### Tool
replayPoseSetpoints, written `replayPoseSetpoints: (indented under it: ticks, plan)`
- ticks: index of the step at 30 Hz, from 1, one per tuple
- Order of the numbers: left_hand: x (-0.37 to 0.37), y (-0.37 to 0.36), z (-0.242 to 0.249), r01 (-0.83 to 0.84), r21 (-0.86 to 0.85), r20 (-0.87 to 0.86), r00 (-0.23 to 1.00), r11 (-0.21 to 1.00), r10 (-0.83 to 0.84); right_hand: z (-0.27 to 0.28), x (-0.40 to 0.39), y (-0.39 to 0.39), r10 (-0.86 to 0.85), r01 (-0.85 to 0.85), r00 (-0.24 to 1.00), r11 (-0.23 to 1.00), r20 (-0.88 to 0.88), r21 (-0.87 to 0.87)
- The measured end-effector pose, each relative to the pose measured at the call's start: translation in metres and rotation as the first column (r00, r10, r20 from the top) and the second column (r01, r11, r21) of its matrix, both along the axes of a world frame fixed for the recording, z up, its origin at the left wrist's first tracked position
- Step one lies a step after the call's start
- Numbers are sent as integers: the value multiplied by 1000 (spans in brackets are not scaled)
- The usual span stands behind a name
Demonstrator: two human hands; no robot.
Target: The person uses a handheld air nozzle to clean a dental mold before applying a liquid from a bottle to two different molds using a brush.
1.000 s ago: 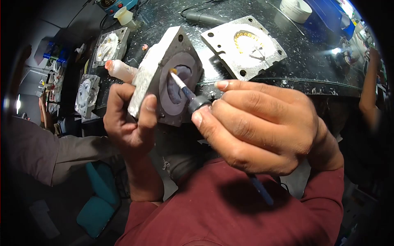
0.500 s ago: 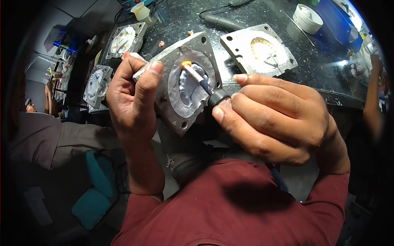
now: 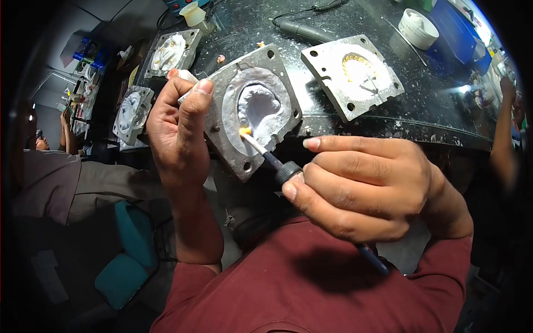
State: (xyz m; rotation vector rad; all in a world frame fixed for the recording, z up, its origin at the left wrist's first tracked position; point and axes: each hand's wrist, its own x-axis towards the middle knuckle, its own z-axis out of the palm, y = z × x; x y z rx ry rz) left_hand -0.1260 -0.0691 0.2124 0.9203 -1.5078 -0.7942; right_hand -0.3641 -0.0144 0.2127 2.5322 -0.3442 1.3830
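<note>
My left hand (image 3: 183, 127) grips the edge of a grey metal dental flask half (image 3: 222, 100), tilted toward me above the table's front edge. Set in the flask is a plaster mould (image 3: 261, 105) with a horseshoe-shaped row of tooth hollows. Between the thumb and fingers of my right hand (image 3: 361, 188) is a brush (image 3: 272, 160) with a dark handle and black collar. Its orange-yellow tip touches the lower left part of the plaster, beside the hollow. Behind my left thumb is a small white and pink thing (image 3: 186, 75) that I cannot make out.
Another flask half (image 3: 327, 83) with yellowish teeth in plaster lies on the dark table (image 3: 355, 125). More flask pieces (image 3: 169, 53) stand at left. Farther back are a handpiece (image 3: 305, 30), a white tub (image 3: 417, 30) and a thin metal tool (image 3: 405, 41). People sit on both sides.
The brush tip has moved down from the upper part of the mould to its lower left. My right hand has lowered with it, and the flask has turned slightly in my left hand.
</note>
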Motion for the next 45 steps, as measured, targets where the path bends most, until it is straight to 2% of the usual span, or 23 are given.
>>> replayPoseSetpoints:
  ticks: [2,3,5,7,12,14,15,17,19,21,22,23,25,27,30,33,35,38,39,41,42,44,45]
  plan:
    - [1,1,-3,-3,-4,-1,1000,1000,3,2,-13,-2,116,-105,991,981,-64,165]
    - [1,3,-5,-15,55,-63,998,998,19,1,-23,-6,130,-117,990,974,-59,195]
    - [1,7,-10,-26,114,-128,991,993,41,12,-34,7,-198,191,980,866,-34,461]
    - [2,8,-18,3,173,-258,965,985,42,-3,-21,-2,-283,-14,892,761,352,648]
    - [7,10,-30,8,160,-302,952,987,42,-23,13,-2,-269,61,909,842,319,537]
    - [8,11,-33,3,144,-292,956,990,39,-24,21,-1,-207,9,927,846,312,534]
    - [8,11,-32,-3,139,-294,955,990,45,-26,25,-2,-104,-92,931,860,349,502]
    - [7,14,-31,6,156,-305,951,988,43,-37,21,-7,-108,-116,919,845,378,522]
    - [13,12,-36,4,151,-308,950,989,43,-43,22,-15,-196,-95,874,829,445,552]
    - [14,11,-37,46,170,-330,944,984,13,-33,26,-11,-80,-134,930,835,359,533]
    - [13,8,-38,22,132,-307,951,991,20,-22,30,-8,30,-238,928,814,371,529]
    - [13,8,-37,19,129,-311,950,991,22,-22,28,-10,34,-239,929,815,368,528]
    - [12,10,-35,54,158,-335,942,986,2,-22,20,-15,-97,-222,878,785,469,579]
    - [11,10,-36,53,154,-341,940,987,3,-21,22,-20,-149,-161,876,806,458,569]
    - [12,5,-40,46,153,-344,939,987,9,-13,15,-10,52,-246,951,723,304,646]
    - [11,7,-37,46,167,-348,937,985,15,-8,10,-7,0,-210,953,723,303,658]
    - [11,8,-37,59,173,-352,936,983,5,-6,13,-10,-26,-191,942,777,335,600]
    - [12,5,-39,38,156,-328,944,987,16,3,7,-6,-2,-169,970,716,245,677]
    - [11,6,-37,37,155,-330,944,987,17,6,8,-9,-38,-109,975,772,218,626]
    - [10,6,-37,40,153,-332,943,987,13,3,12,-21,12,-122,975,865,222,487]
    - [11,6,-37,51,152,-338,941,987,3,6,13,-19,10,-120,975,866,223,486]
    - [11,6,-38,60,154,-343,939,986,-3,14,13,-14,-35,21,999,897,24,442]
    - [11,5,-38,57,152,-345,939,987,-1,18,11,-13,-34,19,999,896,25,443]
